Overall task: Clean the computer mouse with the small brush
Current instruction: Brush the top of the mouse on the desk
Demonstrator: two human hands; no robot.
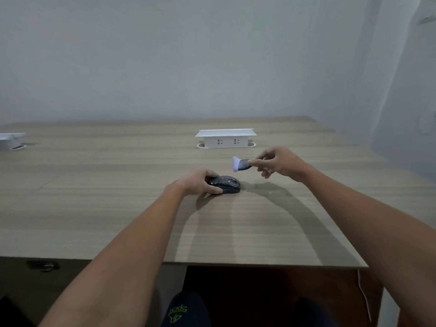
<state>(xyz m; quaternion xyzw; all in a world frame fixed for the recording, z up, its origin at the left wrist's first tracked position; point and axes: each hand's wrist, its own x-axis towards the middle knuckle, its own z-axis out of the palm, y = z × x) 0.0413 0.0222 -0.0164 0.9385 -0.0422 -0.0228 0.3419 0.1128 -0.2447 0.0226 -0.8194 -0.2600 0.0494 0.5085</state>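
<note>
Dark computer mouse [225, 184]: on wooden desk [118, 197], gripped at its near side by left hand [198, 182]. Small brush [240, 164], pale bristles leftward: pinched in right hand [278, 162], above and right of mouse, apart from it. White socket box [225, 138]: beyond both hands.

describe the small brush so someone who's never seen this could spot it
On the wooden desk, look just in front of the white socket box. The right hand holds the small brush above the dark mouse; its pale lilac bristles set it apart.
</note>
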